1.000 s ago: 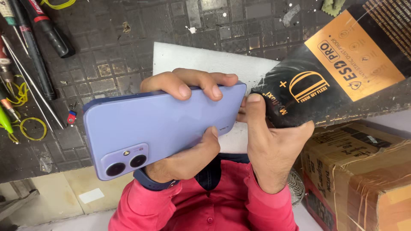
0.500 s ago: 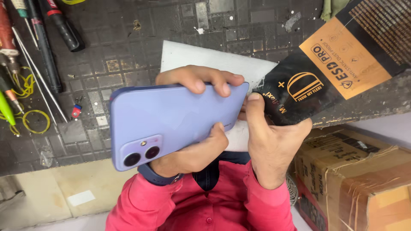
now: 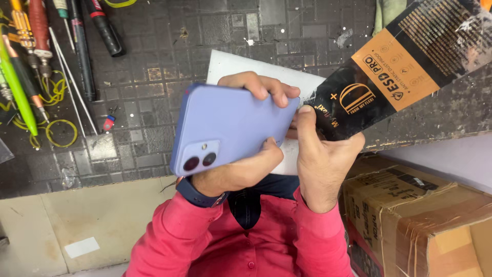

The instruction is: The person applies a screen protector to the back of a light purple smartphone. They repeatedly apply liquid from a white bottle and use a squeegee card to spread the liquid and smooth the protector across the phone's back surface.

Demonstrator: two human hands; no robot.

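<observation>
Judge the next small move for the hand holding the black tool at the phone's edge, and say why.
Probably slide the black pry card further along the seam: the right hand has its tip at the corner of the lavender phone, which the left hand grips back up.

We see even, fairly bright overhead light with soft shadows. Glare streaks the glossy black packet (image 3: pixel 394 77), and a mild sheen lies on the phone (image 3: pixel 230 128). Focus is sharp centrally and slightly softer toward the edges.
</observation>
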